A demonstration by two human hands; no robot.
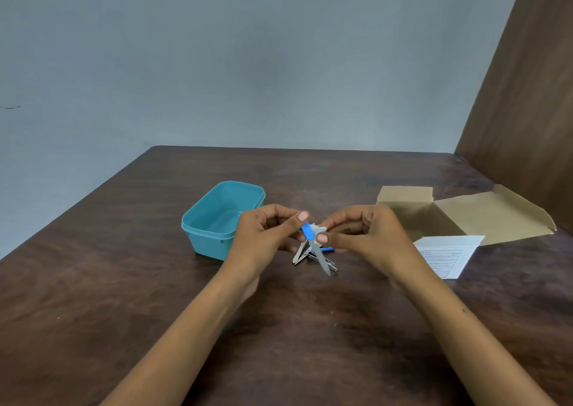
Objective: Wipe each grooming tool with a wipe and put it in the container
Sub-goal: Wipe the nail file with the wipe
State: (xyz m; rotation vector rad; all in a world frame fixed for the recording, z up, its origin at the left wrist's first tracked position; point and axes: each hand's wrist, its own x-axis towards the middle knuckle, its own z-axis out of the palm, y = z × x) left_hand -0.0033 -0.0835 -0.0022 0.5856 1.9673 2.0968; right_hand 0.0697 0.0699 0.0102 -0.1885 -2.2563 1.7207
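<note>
Dark brown wood fills the view, a table (124, 297) under a grey-blue wall. Toward its left side sits the teal container (217, 219), open-topped, nothing visible inside. Just right of it, the left hand (263, 238) is up, fingers (302, 216) pinched on the blue handle of a nail file (314, 244), its metal blade slanting down toward the near edge. The right hand (362, 235) meets it, fingers closed around the file's middle with a small pale wipe (319, 229) pressed to it. Beneath both hands lies a cluster of metal grooming tools (305, 255) around the table's middle. Further right, a printed paper sheet (446, 255), and near the far right corner an opened cardboard box (465, 213), flaps spread.
</note>
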